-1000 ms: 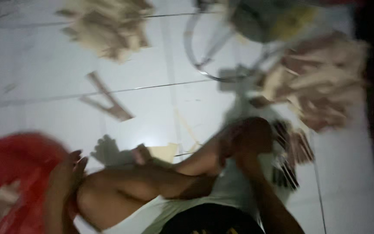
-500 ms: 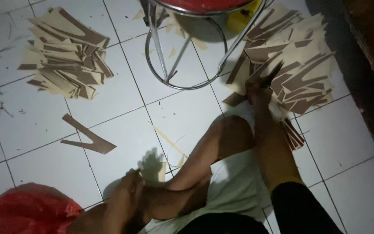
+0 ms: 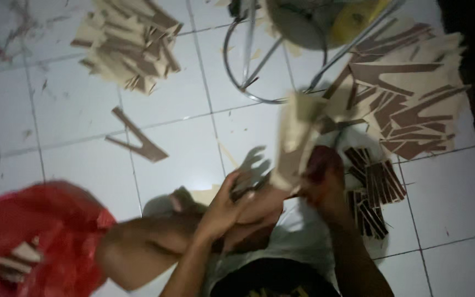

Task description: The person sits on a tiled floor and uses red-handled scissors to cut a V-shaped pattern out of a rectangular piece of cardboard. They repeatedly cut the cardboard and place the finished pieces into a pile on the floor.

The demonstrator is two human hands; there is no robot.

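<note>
Since half a second ago, both hands (image 3: 270,192) came together, gripping a tan cardboard piece (image 3: 298,137) lifted off the right-hand pile (image 3: 408,93); looks mid-sorting.

Left hand (image 3: 227,204) raised, fingers (image 3: 236,181) curled; right hand (image 3: 321,179) close beside, fingers closed in grip; forearms converge.

Bare tiles (image 3: 182,148) left; cardboard piles (image 3: 408,99) right
</note>
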